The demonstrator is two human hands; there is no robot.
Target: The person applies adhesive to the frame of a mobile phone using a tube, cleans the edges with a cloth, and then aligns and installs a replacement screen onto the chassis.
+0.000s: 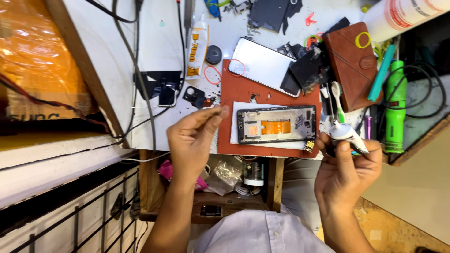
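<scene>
A cluttered white repair bench (159, 47) fills the view. Between the hands, on a red mat (234, 89), lies an opened phone frame (276, 124). The left hand (192, 140) pinches its fingertips together just beside the frame's end; whether it holds anything I cannot tell. The right hand (347, 171) grips a white toothbrush (342, 129). Beyond it lies a brown wallet case (351, 61).

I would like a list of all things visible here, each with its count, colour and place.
phone frame: 1, black with orange strip, on red mat
red mat: 1, bench centre
phone panel: 1, white, above mat
wallet case: 1, brown, right
glue tube: 1, white-orange, upper centre
green tool: 1, far right
toothbrush: 1, white-green, beside mat
left hand: pinched fingers, left of frame
right hand: holds white tube
</scene>
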